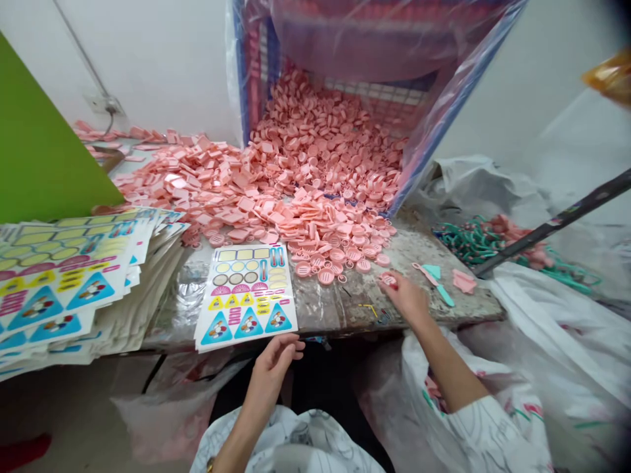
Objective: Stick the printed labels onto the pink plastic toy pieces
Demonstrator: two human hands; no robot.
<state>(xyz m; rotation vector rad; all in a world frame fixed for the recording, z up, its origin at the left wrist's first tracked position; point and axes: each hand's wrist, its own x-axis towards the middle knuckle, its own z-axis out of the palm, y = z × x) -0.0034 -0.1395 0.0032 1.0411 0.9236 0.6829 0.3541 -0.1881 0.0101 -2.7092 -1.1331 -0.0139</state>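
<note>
My right hand point(408, 299) is closed on a small round pink plastic piece point(388, 279), just above the table's front part. My left hand point(277, 355) hovers at the table's front edge, its fingers loosely bent and apart from the thumb, with nothing visible in it. Beside it lies a sticker sheet point(254, 295) with blue triangles, yellow ovals and thermometer shapes; its lower edge overhangs the table. Behind the sheet and the right hand spreads a heap of pink plastic pieces point(315, 223), some round and slotted, others flat and angular.
A tilted blue crate point(419, 164) lined with clear plastic spills pink pieces onto the table point(320, 309). Stacked sticker sheets point(118, 315) lie at left, near a green panel point(44, 138). Turquoise and pink scraps point(444, 289), a dark bar point(557, 223) and white sacks point(557, 335) are at right.
</note>
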